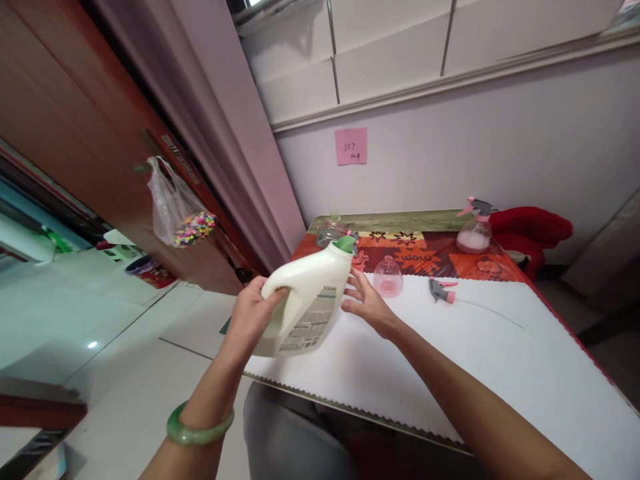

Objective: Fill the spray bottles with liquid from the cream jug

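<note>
A large white detergent jug (320,293) with a printed label and a green spout at its mouth hangs tilted above the table's near edge. My left hand (255,310) is wrapped round its handle. Beside the jug's neck is my right hand (367,303), fingers spread; whether the fingertips touch the jug I cannot tell. A clear pink bottle (389,277) without a top stands just beyond the right hand. To its right lies a grey and pink spray trigger (443,291) with a long thin tube.
A spray bottle (474,230) holding pinkish liquid stands at the back right, near a red cloth item (530,233). Another clear bottle (330,232) is at the back left. White sheeting (480,360) covers the table's front. A plastic bag (173,207) hangs from the door.
</note>
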